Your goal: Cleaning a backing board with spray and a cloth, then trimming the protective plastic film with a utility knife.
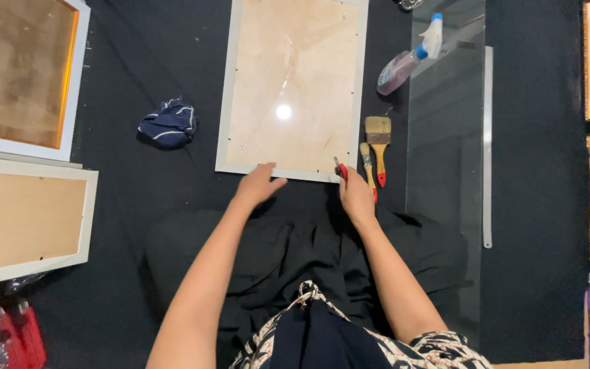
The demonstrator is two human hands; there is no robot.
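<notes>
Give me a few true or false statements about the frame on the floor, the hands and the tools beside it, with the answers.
1. The left hand rests on the near edge of the pale frame. True.
2. The right hand holds a spray bottle. False: it holds a small red-handled tool; the spray bottle lies further away.
3. Two paintbrushes lie right of the frame. True.
4. The dark blue cloth lies on the frame. False: it lies on the black floor covering, left of it.
</notes>
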